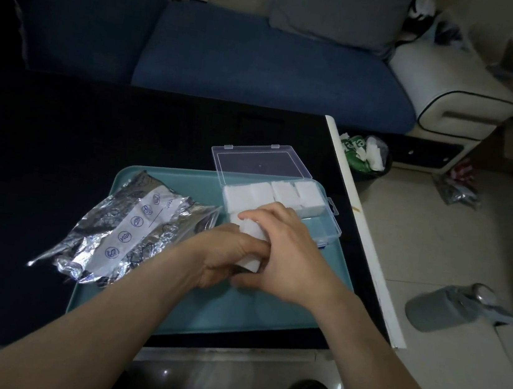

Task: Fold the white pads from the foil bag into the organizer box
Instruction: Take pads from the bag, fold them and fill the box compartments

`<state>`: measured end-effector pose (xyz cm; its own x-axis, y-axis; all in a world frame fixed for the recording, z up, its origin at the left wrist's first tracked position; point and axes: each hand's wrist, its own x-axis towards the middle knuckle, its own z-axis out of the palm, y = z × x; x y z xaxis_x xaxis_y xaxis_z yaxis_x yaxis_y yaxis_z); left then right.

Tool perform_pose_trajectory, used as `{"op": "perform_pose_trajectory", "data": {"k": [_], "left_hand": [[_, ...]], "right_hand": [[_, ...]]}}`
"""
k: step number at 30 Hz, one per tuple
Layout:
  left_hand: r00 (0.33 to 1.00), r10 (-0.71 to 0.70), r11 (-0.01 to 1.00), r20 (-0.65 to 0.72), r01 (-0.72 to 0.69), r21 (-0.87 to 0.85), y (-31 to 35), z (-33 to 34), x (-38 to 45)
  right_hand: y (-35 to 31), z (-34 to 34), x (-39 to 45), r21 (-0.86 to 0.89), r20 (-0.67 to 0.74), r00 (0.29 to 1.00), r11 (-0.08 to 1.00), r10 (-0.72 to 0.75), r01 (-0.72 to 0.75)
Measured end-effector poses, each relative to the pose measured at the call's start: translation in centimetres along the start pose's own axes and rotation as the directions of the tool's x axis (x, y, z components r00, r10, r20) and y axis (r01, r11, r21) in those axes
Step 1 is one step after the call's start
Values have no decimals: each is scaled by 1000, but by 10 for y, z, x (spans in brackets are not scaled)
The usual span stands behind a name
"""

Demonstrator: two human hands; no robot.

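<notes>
Pad (pixel 252 231), white and partly folded, is sitting between both hands over the tray (pixel 232 315), just in front of the box's near left corner. Left hand (pixel 224 257) is gripping it from the left, fingers curled under and around its lower end. Right hand (pixel 286 257) is lying over it from the right, fingers curled across its top and the thumb pressing in below, so both hands are grasping the same pad.

Box (pixel 325 232), clear plastic, is lying on the tray's far right part with its lid (pixel 260 165) swung open and lying back flat toward the sofa. Its far row is holding four stacks of pads (pixel 276 193), side by side; the near right part is showing the tray colour through the bottom.

Bag (pixel 126 232), crumpled silver foil with a white printed strip, is lying on the tray's left edge, hanging partly over onto the black counter (pixel 60 136).

Beyond the counter a blue sofa (pixel 234 57) is standing, with a grey cushion (pixel 335 5) leaning on it. A bin (pixel 367 156) with white scraps and a grey bottle (pixel 449 308) are sitting on the tiled floor to the right.
</notes>
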<state>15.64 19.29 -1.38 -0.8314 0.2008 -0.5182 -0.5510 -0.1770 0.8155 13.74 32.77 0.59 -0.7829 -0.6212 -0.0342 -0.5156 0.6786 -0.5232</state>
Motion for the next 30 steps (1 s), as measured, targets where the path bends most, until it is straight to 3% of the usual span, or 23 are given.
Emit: {"op": "perform_pose_trajectory", "data": {"k": [6,10,14,19,22,24,26,27,30], "left_hand": [[1000,25,1000,-8,-25,-13,2,3,-2],[1000,-11,986,-10,12,165,3,-1,-4],[993,-92,952,74,66,298,3,-5,-7],[987,-86,904,138,19,427,5,-6,-10],[979,-93,940,183,25,341,3,-1,-10],[979,-107,956,173,53,290,4,3,-11],[990,-106,925,91,64,375,8,2,-11],[997,-65,889,32,43,457,10,0,-10],[956,206,801,-210,-42,597,14,-7,0]], "right_hand": [[-5,5,1,91,45,995,992,-86,82],[12,-7,-4,309,119,992,951,-37,-2],[31,-16,-7,382,191,980,924,-61,-17],[43,-18,-8,568,187,982,819,-34,-80],[47,-15,-5,577,142,990,813,-2,-81],[53,-18,-2,681,70,996,726,62,-93],[62,-24,2,814,-53,973,574,226,-89],[68,-26,4,825,-132,942,561,308,-68],[84,-21,10,630,-372,838,772,399,-88]]}}
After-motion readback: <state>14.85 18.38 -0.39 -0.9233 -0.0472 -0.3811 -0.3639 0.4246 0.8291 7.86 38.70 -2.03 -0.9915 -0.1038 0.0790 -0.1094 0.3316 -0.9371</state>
